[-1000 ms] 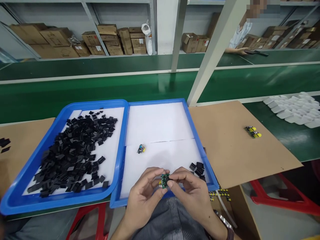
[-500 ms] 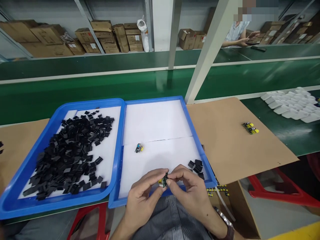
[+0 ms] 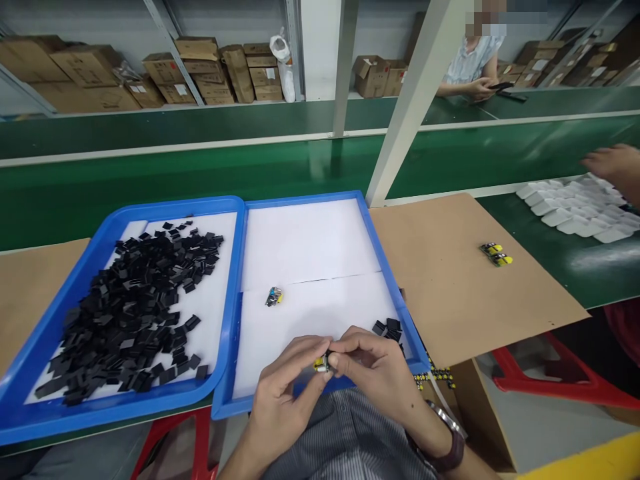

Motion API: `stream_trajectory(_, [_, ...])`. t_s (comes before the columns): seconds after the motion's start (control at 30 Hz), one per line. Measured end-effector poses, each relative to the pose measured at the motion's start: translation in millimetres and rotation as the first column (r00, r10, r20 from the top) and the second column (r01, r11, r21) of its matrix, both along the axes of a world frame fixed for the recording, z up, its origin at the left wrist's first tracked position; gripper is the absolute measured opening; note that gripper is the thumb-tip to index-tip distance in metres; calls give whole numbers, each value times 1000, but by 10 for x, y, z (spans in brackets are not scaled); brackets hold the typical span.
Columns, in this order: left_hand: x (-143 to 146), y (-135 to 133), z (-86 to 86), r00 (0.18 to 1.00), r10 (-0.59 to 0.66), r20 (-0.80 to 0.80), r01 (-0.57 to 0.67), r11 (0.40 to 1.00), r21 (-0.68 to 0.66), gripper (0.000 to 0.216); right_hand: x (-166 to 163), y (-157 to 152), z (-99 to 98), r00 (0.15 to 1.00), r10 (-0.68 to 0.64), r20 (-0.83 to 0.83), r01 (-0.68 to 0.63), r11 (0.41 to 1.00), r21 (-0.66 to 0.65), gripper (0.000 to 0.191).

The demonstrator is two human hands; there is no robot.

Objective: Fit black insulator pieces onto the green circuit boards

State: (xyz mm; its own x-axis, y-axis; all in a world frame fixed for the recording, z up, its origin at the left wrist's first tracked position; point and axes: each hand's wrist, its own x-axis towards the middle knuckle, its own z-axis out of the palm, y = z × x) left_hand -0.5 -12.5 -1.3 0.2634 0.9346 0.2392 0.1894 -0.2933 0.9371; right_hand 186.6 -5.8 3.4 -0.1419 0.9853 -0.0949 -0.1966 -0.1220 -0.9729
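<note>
A small circuit part [image 3: 321, 364] is held above the near edge of the right-hand tray [image 3: 391, 280], gripped from one side by the thumb and fingers of the left hand [image 3: 286, 387] and pinched at its dark opposite edge by the right hand [image 3: 381, 367]; the exact contact is hidden by the fingertips. Fingertips seem to be used because so little surface is offered, and two-sided support probably keeps it from twisting. Loose black pieces [image 3: 145, 300] are heaped in the left-hand tray [image 3: 175, 204], presumably contained by its raised rim. A few black pieces [image 3: 389, 328] are placed near the right hand, apparently for easy reach, while another component [image 3: 273, 297] is left well apart on the white liner [image 3: 310, 240].
</note>
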Motion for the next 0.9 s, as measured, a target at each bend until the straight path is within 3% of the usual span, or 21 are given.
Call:
stream_trajectory(0.1, [17,-46,3,995,90,-44,-92,995,-40,49,17,-47,-9,997,-2,-72,-1,999,-37,22])
stream_trajectory(0.2, [53,-74,5,980,168,-108,-166,986,31,51,15,-119,-42,998,-39,-42,39,999,15,31])
stream_trajectory(0.4, [147,-55,33,966,181,-185,-126,954,272,63,-13,-184,-118,995,-90,-42,92,995,40,25])
stream_trajectory(0.8, [111,-16,-2,962,183,-204,-91,916,391,69,-35,-108,20,987,2,158,-32,982,187,15])
stream_trajectory(0.9, [133,50,-21,963,190,-191,-91,898,431,62,-65,-72,79,982,-86,168,44,970,240,19])
